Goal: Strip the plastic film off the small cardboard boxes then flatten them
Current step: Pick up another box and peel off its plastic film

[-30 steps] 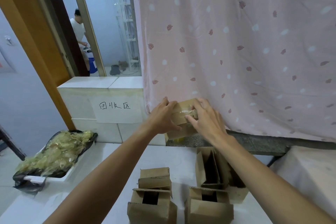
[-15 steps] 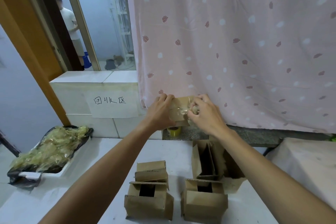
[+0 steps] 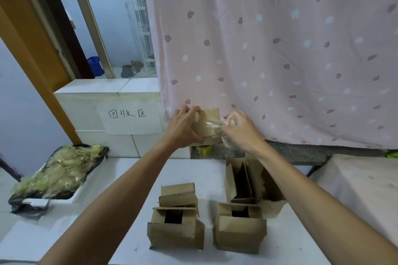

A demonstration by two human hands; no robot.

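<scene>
I hold a small brown cardboard box [image 3: 207, 123] up in front of the pink curtain. My left hand [image 3: 183, 128] grips its left side. My right hand [image 3: 241, 130] pinches a bunch of clear plastic film [image 3: 228, 123], stretched off the box's right side. On the white table [image 3: 64, 234] below stand several more small cardboard boxes: one near the front [image 3: 175, 230], one beside it [image 3: 239, 229], a smaller one behind [image 3: 178, 194], and some upright at the right [image 3: 241, 180].
A black-lined tray heaped with crumpled film [image 3: 58, 170] sits at the table's left. A white block with a handwritten paper label [image 3: 129, 116] stands behind. A yellow tape roll [image 3: 204, 149] lies on the stone ledge. The pink curtain [image 3: 280, 49] hangs across the back.
My right hand has pulled away to the right, drawing the film off the box. The view has tilted down slightly, and the person seen in the doorway is gone.
</scene>
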